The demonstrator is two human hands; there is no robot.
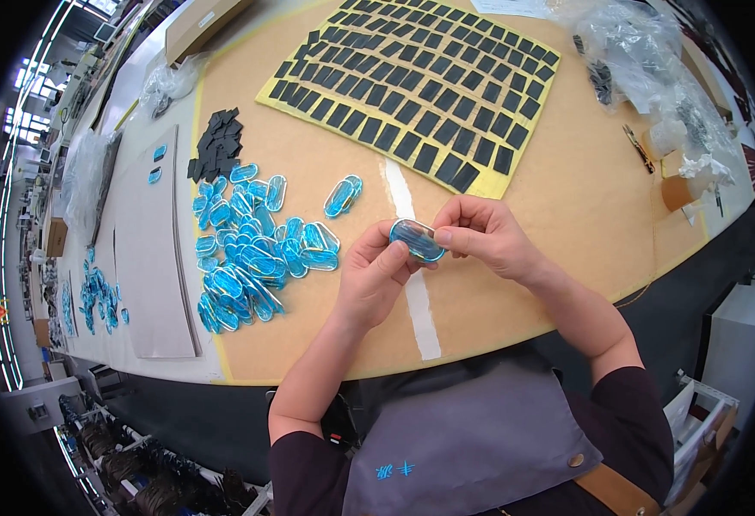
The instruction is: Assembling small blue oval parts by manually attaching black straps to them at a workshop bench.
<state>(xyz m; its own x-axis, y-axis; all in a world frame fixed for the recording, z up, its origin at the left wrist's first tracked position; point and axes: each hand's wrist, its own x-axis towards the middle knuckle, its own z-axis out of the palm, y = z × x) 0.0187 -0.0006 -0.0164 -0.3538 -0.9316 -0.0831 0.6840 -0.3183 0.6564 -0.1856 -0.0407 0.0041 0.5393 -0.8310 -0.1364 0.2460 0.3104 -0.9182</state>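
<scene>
Between my two hands, above the table's middle, is an oval, glossy see-through piece (416, 240) with a blue rim. My left hand (372, 273) grips its left end between thumb and fingers. My right hand (491, 239) pinches its right end. To the left lies a heap of similar blue oval pieces (248, 249) with pale rims, loosely overlapping. A small group of the same blue ovals (343, 196) sits apart, just beyond my left hand. Behind the heap is a pile of black rectangular patches (216, 144).
A yellow-edged board (489, 183) bearing rows of black rectangles lies at the far side of the tan tabletop (549, 241). Grey cardboard sheets (158, 275) lie left. Clear plastic bags (635, 56), a pair of snips (638, 148) and an orange-brown spool (677, 193) are at the right.
</scene>
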